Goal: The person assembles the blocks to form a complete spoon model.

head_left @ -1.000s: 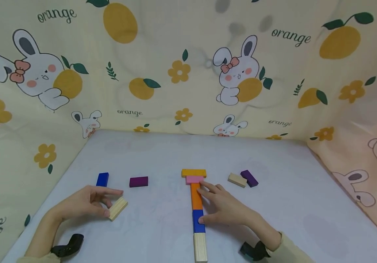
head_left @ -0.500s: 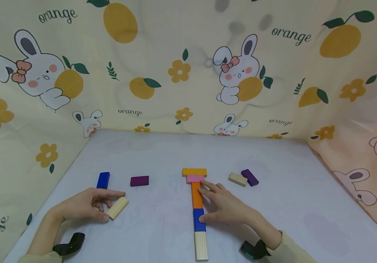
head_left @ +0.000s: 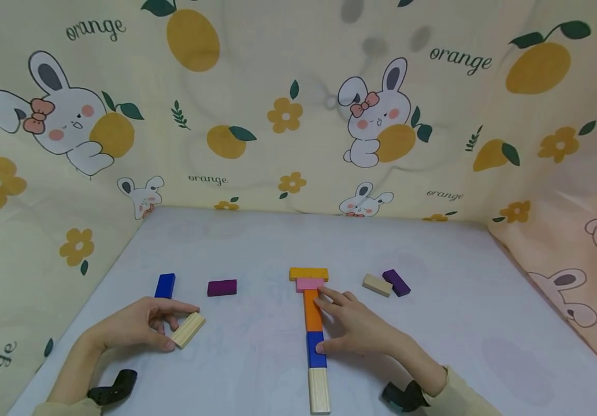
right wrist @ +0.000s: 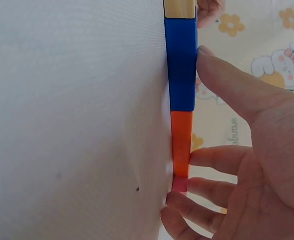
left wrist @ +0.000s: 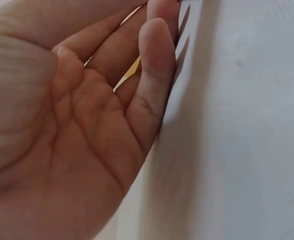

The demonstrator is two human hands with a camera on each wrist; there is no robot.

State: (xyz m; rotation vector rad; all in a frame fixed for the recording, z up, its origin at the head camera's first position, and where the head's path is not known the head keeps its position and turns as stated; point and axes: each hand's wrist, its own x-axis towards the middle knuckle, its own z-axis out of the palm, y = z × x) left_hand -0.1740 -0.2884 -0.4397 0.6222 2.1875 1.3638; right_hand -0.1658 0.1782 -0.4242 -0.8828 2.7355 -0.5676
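Note:
My left hand (head_left: 132,326) pinches a plain wooden block (head_left: 189,330) between thumb and index finger, at the left of the table in the head view. A blue block (head_left: 165,286) lies just behind that hand. In the left wrist view the palm (left wrist: 87,125) fills much of the picture and the block is hidden. My right hand (head_left: 358,329) rests along a row of blocks, its fingers spread and fairly straight. The thumb touches a blue block (right wrist: 181,65); other fingertips lie at the orange block (right wrist: 181,142) and pink block (right wrist: 179,184).
A yellow block (head_left: 308,274) lies crosswise at the row's far end, a wooden block (head_left: 319,391) at its near end. A purple block (head_left: 222,288) lies left of the row. To its right, a wooden block (head_left: 377,285) touches a purple one (head_left: 396,283).
Both hands keep nearly the same pose, and the blocks stay where they are. Only a slight shift of the head view shows.

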